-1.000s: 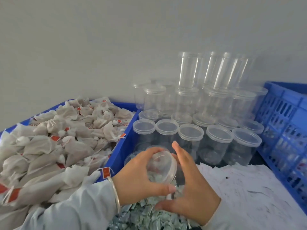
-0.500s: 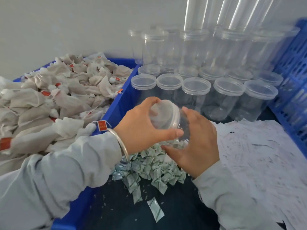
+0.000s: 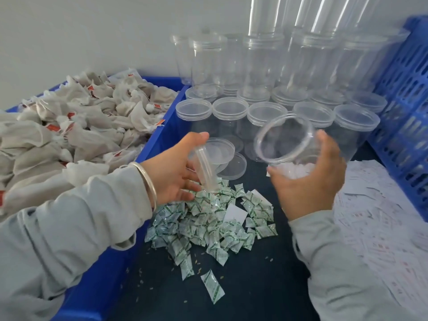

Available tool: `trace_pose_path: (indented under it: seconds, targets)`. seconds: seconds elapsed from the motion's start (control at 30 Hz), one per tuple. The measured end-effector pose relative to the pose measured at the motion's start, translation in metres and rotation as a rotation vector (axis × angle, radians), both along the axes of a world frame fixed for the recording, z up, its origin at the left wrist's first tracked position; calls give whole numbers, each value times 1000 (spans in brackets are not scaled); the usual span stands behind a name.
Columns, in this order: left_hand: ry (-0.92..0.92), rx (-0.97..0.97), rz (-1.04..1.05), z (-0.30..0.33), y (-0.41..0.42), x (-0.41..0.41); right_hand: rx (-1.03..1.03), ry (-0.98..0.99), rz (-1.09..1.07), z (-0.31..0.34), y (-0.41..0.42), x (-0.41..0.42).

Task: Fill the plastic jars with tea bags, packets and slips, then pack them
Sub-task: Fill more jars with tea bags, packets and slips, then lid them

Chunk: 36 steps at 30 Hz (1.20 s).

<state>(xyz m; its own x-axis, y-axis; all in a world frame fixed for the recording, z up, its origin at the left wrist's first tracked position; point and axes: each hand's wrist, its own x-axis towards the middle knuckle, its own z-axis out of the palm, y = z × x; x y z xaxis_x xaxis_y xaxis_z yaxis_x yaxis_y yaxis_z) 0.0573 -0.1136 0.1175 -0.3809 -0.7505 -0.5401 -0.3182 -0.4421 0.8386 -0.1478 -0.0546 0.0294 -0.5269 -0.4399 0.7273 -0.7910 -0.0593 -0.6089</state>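
My right hand [image 3: 308, 181] grips a clear plastic jar [image 3: 283, 139] from below and behind, tilted with its open mouth toward me. My left hand [image 3: 171, 167] holds the jar's clear lid [image 3: 206, 169] on edge between thumb and fingers, just above a heap of small green-and-white packets [image 3: 208, 223] on the dark table. Cloth tea bags [image 3: 69, 126] with red tags fill a blue bin [image 3: 97, 286] at the left. White printed slips [image 3: 382, 216] lie spread at the right.
Rows of lidded clear jars [image 3: 229, 110] stand behind my hands, with taller stacks [image 3: 278, 61] against the wall. Two loose lids [image 3: 231, 169] lie on the table by my left hand. A blue slatted crate [image 3: 403, 112] borders the right side.
The lid has come off the jar. My left hand has carried it down and left, while my right hand has moved the open jar to the right. The camera tipped downward.
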Motion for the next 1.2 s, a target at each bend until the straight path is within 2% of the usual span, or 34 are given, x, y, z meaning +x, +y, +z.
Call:
trace_pose_path:
  seconds: [0.1,0.23,0.37,0.47,0.57,0.7,0.8,0.9,1.0,1.1,1.2]
  targets:
    - [1,-157,187,-3,-4,-5,27,-166,-33,-2,0,-12]
    - [134,-204,164,-3,-3,-5,37,-217,59,-7,0,3]
    - [350,-202,220,-1,-7,-3,73,-234,168,-11,2,11]
    - [380,-218,246,1,-10,-6,75,-253,207,-11,3,11]
    - [312,-226,237,-5,-14,-4,66,-274,227,-11,3,11]
    - [74,-297,154,-14,-20,3,82,-307,256,-11,2,11]
    - [111,-348,136,-14,-20,4,95,-322,277,-11,2,12]
    - [77,-607,159,-2,-20,8,125,-341,306,-11,3,13]
    - [16,-852,335,20,-28,27,139,-407,379,-9,6,20]
    - [-230,-1058,485,34,-43,53,142,-459,560,-7,12,36]
    - [-463,-1107,513,34,-58,73,197,-466,743,-6,21,57]
